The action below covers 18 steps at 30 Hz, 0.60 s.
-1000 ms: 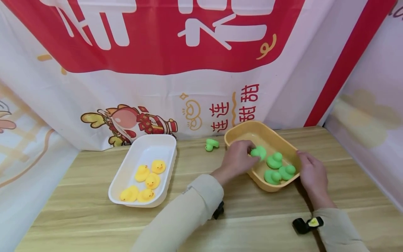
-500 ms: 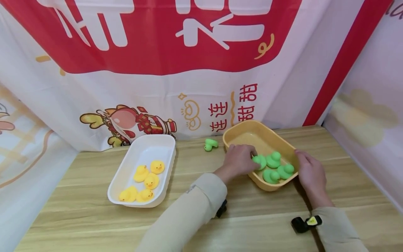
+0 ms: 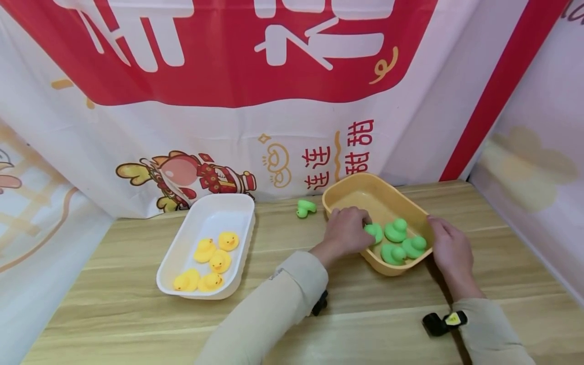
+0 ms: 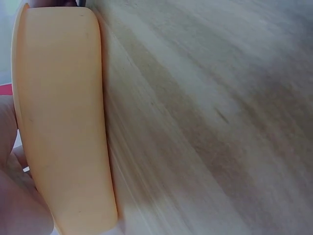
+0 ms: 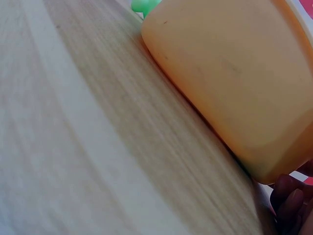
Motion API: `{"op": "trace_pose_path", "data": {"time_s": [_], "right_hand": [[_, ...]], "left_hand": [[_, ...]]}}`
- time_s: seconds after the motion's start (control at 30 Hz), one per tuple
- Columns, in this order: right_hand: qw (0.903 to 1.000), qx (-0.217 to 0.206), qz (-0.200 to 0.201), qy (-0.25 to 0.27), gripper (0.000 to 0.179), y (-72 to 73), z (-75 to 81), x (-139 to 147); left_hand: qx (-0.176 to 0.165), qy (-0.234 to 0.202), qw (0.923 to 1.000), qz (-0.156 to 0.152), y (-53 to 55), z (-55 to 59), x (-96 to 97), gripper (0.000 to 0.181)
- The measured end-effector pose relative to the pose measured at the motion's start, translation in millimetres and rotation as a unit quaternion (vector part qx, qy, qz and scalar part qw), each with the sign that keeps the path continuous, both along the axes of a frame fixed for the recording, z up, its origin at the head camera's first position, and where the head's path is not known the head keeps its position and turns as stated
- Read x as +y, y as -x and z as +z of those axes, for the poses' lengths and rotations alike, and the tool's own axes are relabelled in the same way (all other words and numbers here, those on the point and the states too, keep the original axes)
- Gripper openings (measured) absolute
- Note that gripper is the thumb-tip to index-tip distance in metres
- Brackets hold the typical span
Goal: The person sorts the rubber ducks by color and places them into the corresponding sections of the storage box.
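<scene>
In the head view my left hand (image 3: 348, 230) reaches over the near left rim of a yellow-orange plastic basin (image 3: 353, 195). Its fingers pinch a green rubber duck (image 3: 374, 232) low inside; the fingertips are partly hidden. Several other green rubber ducks (image 3: 396, 230) sit close by in the basin's near end. With my right hand (image 3: 452, 251) I grip the basin's right rim, thumb on top. The left wrist view shows the basin's outer wall (image 4: 66, 117) beside my left hand (image 4: 22, 196). Fingers of my right hand (image 5: 293, 203) curl under the basin's corner in the right wrist view.
A white plastic basin (image 3: 170, 253) with several yellow rubber ducks (image 3: 220, 261) stands on the wooden table (image 3: 137, 329) at the left. One more green rubber duck (image 3: 305, 208) lies on its side between the basins. A printed cloth (image 3: 219, 121) hangs behind.
My left hand has lowered the green rubber duck into the orange basin beside the others; over the last half second it has hardly moved. My right hand keeps its hold on the rim.
</scene>
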State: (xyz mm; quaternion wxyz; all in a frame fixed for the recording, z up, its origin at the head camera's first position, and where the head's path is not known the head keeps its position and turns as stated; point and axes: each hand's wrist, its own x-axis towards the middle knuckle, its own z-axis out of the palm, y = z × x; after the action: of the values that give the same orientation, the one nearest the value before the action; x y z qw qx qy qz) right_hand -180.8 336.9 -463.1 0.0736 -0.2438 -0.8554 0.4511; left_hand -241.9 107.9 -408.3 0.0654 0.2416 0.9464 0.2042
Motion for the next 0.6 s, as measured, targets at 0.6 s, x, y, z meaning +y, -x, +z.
{"op": "trace_pose_path", "data": {"time_s": [0.6], "right_hand": [[0.9999, -0.009, 0.0, 0.008, 0.067, 1.3, 2.6, -1]], "left_hand": [[-0.07, -0.248, 0.9659, 0.028, -9.0, -2.6, -11.7, 0.019]]}}
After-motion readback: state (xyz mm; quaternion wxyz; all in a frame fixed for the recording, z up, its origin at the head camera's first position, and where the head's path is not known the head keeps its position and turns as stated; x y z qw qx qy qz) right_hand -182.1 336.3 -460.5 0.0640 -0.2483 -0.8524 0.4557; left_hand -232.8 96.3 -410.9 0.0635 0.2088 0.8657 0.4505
